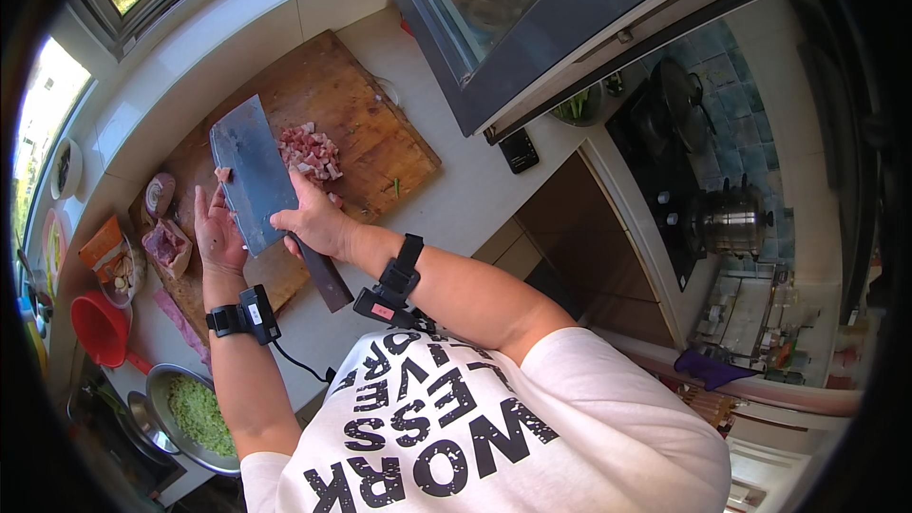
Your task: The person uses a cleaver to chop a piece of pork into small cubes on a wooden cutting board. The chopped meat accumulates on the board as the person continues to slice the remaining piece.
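Note:
My right hand [317,217] grips a Chinese cleaver [253,171] where the broad blade meets the dark handle. The blade is tilted above the wooden cutting board [385,149], with a small bit of meat [224,174] at its left edge. Palm up and fingers apart, my left hand [219,235] is beside that edge and seems to hold nothing. Diced raw meat [311,149] lies in a pile on the board, just beyond the blade. To the left of my left hand sit a larger piece of meat [167,246] and a cut purple onion [159,194].
Garlic in a bowl [122,281], a red strainer or scoop [100,328] and a steel bowl of chopped greens [196,413] stand at left. An open window sash [456,35] juts over the counter. A phone [519,151] lies right, near the stove with a steel pot [730,217].

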Tool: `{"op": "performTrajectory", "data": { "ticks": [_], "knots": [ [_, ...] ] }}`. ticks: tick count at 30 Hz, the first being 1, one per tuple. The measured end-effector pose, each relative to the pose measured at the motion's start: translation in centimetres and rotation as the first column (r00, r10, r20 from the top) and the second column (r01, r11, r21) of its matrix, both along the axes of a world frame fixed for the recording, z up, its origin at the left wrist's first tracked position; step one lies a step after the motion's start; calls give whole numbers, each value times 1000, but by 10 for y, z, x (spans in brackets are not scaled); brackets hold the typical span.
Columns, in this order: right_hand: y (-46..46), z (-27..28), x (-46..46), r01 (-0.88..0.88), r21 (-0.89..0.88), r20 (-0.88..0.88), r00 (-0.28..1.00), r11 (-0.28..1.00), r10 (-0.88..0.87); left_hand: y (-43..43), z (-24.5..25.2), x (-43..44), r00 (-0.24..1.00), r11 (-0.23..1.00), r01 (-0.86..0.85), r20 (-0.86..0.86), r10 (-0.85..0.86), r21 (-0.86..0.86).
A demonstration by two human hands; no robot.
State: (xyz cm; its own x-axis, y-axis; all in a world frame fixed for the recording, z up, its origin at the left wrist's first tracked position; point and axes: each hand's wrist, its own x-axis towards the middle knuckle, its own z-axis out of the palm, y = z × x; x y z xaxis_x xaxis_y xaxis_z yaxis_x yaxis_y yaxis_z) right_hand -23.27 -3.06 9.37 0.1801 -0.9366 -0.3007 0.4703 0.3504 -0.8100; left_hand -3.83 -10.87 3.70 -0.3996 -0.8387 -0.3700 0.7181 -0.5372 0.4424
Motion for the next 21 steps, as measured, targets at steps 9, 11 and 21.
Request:
{"op": "performTrajectory", "data": {
  "ticks": [9,11,21],
  "knots": [
    [5,-7,-5,-62,22,-145,987,998,65,-7,-18,3,998,994,-60,27,58,97],
    [4,-10,-7,-29,18,-189,981,999,32,-10,-24,6,1000,1000,28,-14,-27,7],
    [9,-8,-22,6,37,-190,982,999,1,-18,-9,0,939,945,290,-147,-311,-150]
  ]
}}
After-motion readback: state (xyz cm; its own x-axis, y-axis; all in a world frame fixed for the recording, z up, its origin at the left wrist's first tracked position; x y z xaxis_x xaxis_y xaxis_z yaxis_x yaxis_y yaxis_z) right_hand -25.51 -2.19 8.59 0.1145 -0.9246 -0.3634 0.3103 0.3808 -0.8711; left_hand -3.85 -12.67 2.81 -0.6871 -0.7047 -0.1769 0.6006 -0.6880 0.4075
